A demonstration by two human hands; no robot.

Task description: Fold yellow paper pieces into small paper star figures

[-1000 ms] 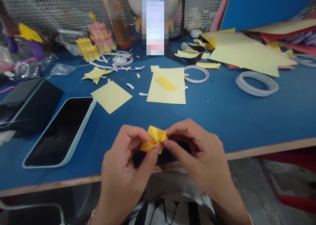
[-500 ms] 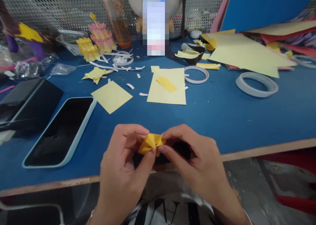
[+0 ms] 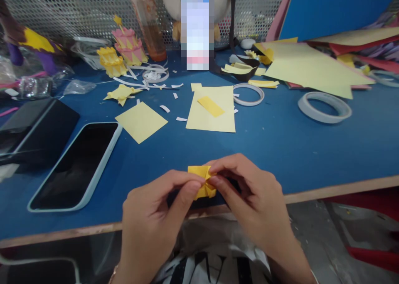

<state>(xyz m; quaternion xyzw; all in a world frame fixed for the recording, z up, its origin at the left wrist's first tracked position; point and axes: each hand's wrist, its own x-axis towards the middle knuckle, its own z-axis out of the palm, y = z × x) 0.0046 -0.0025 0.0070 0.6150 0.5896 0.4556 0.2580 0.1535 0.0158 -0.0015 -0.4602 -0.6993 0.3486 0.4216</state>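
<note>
A small folded piece of orange-yellow paper [image 3: 202,181] is held just above the front edge of the blue table [image 3: 280,143]. My left hand [image 3: 152,224] pinches its left side between thumb and forefinger. My right hand [image 3: 249,201] pinches its right side, fingers curled over the fold. Most of the paper is hidden by my fingertips.
A phone [image 3: 77,163] in a pale case lies at left beside a black box [image 3: 34,128]. Pale yellow sheets [image 3: 212,107] and a square [image 3: 141,121] lie mid-table. Two tape rolls [image 3: 324,106] sit at right. Finished paper crowns [image 3: 124,51], scraps and stacked coloured sheets [image 3: 311,64] line the back.
The paper piece has been turned and pressed flatter between my fingers. My left hand dropped lower and its fingers now reach further right. Both hands stay at the table's front edge.
</note>
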